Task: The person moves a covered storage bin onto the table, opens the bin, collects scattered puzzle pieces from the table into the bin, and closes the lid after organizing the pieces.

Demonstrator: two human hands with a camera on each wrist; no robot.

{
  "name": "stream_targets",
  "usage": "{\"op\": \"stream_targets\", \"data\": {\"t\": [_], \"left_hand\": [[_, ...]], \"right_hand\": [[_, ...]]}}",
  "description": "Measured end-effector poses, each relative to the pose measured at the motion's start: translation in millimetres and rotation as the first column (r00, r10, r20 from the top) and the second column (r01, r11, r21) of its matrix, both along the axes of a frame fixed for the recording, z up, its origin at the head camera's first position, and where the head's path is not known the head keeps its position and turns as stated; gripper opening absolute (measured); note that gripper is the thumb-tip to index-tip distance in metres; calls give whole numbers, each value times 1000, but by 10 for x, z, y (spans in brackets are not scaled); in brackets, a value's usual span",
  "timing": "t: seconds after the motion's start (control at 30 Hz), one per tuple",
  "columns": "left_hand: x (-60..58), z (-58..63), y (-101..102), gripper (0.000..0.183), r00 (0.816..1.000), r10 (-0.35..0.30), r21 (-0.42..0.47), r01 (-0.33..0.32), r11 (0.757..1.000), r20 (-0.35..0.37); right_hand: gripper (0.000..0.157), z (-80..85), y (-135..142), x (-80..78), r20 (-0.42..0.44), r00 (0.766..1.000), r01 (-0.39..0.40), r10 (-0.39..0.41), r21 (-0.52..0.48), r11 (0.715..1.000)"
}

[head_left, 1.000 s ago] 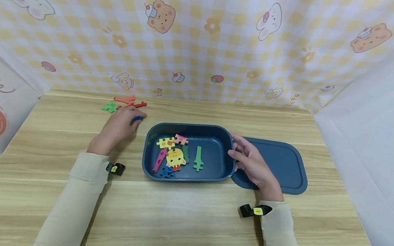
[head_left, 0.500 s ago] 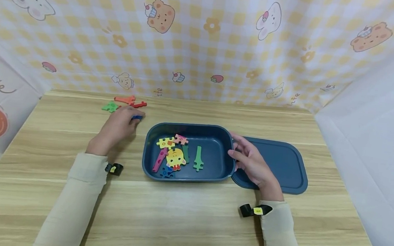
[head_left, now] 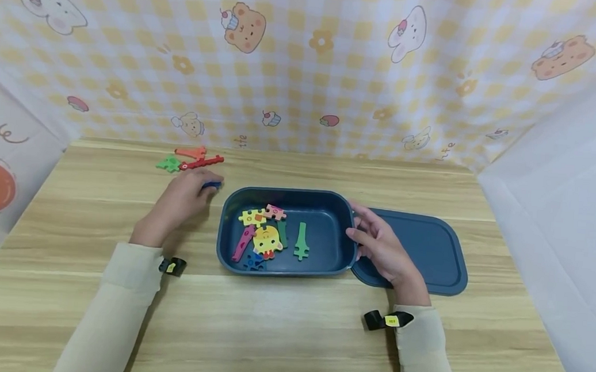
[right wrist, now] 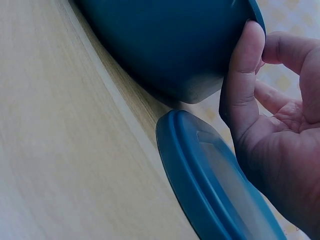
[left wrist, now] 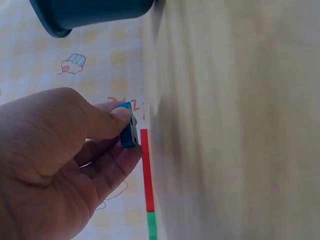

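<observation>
My left hand (head_left: pixel 183 201) pinches a small blue puzzle piece (left wrist: pixel 128 125) between thumb and fingers, held up on edge in the left wrist view. It is just left of a dark blue box (head_left: pixel 324 263). My right hand (head_left: pixel 379 246) grips the box's right end, its thumb at the rim. Inside the box lie a yellow animal-face piece (head_left: pixel 267 241), a green piece (head_left: pixel 301 243), a magenta piece (head_left: pixel 243 243), a yellow piece (head_left: pixel 250 217), a pink piece (head_left: pixel 275 212) and a blue piece (head_left: pixel 254 262). A darker green piece (head_left: pixel 282 234) is partly covered.
Behind my left hand lie a red piece (head_left: pixel 208 161), an orange piece (head_left: pixel 191 153) and a light green piece (head_left: pixel 168 163). The dark blue lid (head_left: pixel 418 252) lies flat on the wooden table (head_left: pixel 277 334), partly under my right hand. A checked cloth (head_left: pixel 306 65) hangs at the back.
My left hand has drawn slightly toward me with the blue puzzle piece, away from the loose pieces, baring more of the red one. My right hand keeps its place on the box.
</observation>
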State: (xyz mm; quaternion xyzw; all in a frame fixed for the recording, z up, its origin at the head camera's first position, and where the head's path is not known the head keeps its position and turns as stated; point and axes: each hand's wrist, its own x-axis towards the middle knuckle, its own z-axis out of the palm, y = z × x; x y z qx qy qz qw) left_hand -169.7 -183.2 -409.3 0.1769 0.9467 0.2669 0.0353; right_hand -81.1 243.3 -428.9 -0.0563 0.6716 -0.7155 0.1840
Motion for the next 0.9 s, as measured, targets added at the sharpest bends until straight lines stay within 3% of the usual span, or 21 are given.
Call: {"op": "stream_targets", "data": {"t": [0.23, 0.6, 0.9], "left_hand": [[186, 82, 37, 32, 1000, 13, -20, -14, 1000, -18], [348, 296, 59, 34, 999, 35, 86, -31, 996, -41], [426, 418, 136, 32, 996, -21, 112, 30, 993, -82]], "right_hand": [[65, 5, 2, -4, -12, 1000, -9, 8, -5, 1000], [65, -15, 24, -11, 3, 1000, 2, -2, 17, 1000], [64, -15, 16, -16, -9, 1000, -9, 9, 2, 1000]]}}
